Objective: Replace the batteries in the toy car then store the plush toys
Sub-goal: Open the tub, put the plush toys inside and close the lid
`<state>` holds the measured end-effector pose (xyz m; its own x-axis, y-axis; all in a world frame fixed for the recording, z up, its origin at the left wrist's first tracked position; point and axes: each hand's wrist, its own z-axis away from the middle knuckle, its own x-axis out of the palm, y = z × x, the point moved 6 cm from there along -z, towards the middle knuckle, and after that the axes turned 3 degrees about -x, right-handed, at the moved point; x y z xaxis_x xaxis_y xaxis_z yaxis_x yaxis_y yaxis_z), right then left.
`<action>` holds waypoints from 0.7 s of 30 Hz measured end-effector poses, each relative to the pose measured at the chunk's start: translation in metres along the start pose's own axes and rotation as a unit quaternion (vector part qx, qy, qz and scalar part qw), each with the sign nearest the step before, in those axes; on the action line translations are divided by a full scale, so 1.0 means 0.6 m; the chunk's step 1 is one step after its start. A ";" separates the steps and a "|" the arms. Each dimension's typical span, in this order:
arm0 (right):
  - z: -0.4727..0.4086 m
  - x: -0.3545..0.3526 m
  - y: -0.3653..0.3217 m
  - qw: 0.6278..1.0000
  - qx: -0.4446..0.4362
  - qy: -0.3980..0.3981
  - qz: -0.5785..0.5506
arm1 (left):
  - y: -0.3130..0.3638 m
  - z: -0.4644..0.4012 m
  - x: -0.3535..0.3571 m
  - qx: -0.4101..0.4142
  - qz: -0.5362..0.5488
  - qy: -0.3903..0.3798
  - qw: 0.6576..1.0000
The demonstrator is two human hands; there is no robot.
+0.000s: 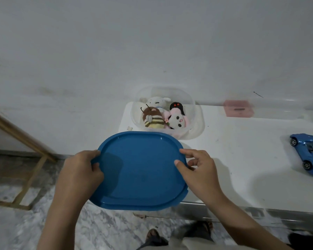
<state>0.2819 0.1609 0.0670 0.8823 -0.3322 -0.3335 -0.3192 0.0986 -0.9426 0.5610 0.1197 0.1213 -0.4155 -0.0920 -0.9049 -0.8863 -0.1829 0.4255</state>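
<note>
I hold a blue plastic lid [139, 170] flat in front of me with both hands. My left hand [79, 172] grips its left edge, and my right hand [197, 168] grips its right edge, thumb on top. Just beyond the lid stands a clear plastic container [192, 103] on the white table. Inside it lie several plush toys: a brown-and-yellow striped bee [152, 118], a white one [156, 101], a black one [177, 107] and a pink-and-white one [177, 120]. The blue toy car [307, 154] sits on the table at the far right.
The white table [242, 159] runs right along a white wall. A pink box [238, 108] sits at the back near the wall. A wooden frame [25, 159] leans at the left over the marble floor. My feet show below the table edge.
</note>
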 end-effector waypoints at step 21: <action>-0.278 -0.051 0.001 0.984 -0.094 0.089 0.126 | 0.183 -0.240 0.131 0.109 0.115 -0.003 0.987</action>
<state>0.1971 0.0146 0.0794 0.6980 -0.4807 -0.5307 -0.5926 0.0283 -0.8050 0.4604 -0.0484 0.0975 -0.6117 -0.0998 -0.7848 -0.7909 0.0580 0.6091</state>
